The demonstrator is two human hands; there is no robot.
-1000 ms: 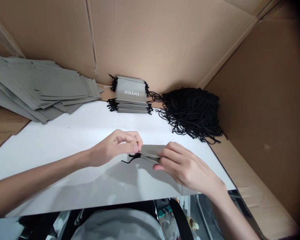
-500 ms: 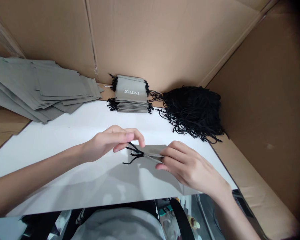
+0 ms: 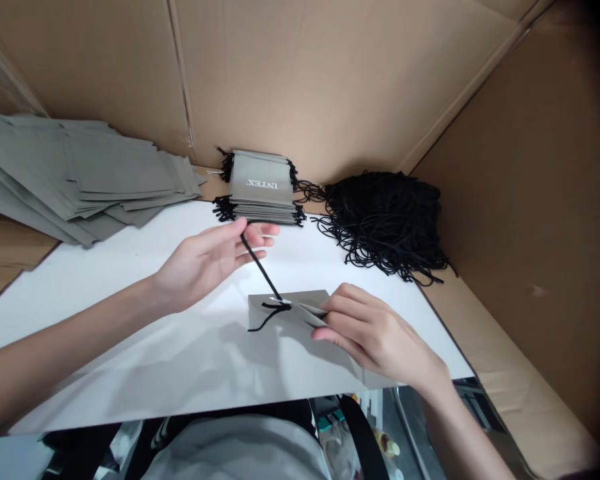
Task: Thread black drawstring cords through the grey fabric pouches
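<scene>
two hands [image 3: 193, 267] [image 3: 380, 333], one held pouch [image 3: 310, 315], one pouch stack [image 3: 260, 170], one black cord heap [image 3: 385, 220], one grey fabric pile [image 3: 125, 167]

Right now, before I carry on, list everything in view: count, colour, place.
Flat fabric pieces: many, grey, back left
INTEX pouches: one stack, grey with black cord ends, back centre
Loose cords: many, black, heaped back right
Fabric pouch: apparently one, grey, in right hand
Drawn cord: one, black, from pouch to left hand
Tabletop: one, white, below hands
Cardboard walls: at least two, brown, back and right
Clutter: uncountable, mixed colours, bottom
Left hand: one, bare, centre left
Right hand: one, bare, centre right
</scene>
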